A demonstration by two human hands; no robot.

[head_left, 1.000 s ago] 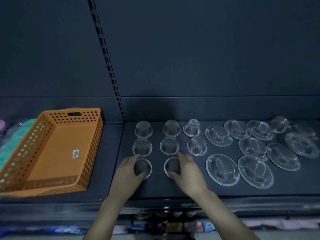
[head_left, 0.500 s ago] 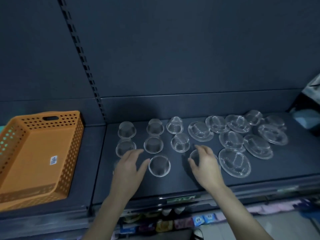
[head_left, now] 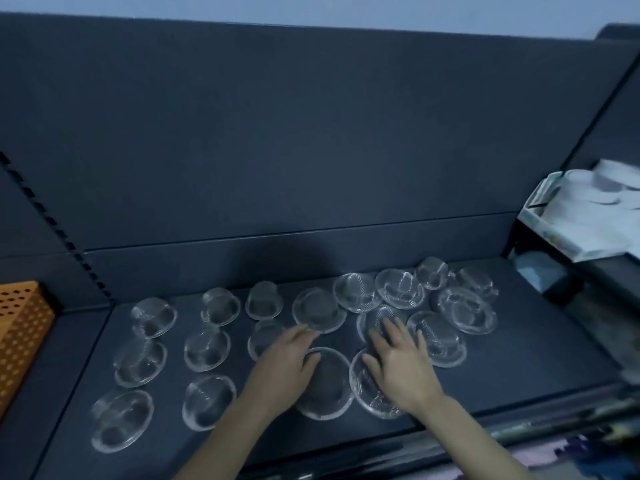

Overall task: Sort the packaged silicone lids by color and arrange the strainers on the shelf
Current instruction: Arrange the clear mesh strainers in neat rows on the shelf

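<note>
Fingers (head_left: 292, 336) lay spread flat, grasping nothing: left hand (head_left: 287, 370) and right hand (head_left: 403, 367) had moved from small strainers (head_left: 207, 349) onto two large strainers (head_left: 327, 393) at shelf (head_left: 519, 358) front. Small rows judged set; large next.

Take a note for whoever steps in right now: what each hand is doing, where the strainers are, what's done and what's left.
Left hand: open, over the left edge of the front wide strainer.
Right hand: open, flat on the strainer beside it.
Done: small strainers in rows on the left of the shelf.
Left: other wide strainers lie in a loose, overlapping cluster at right; line them up.
Lids not in view; orange basket at far left.
</note>
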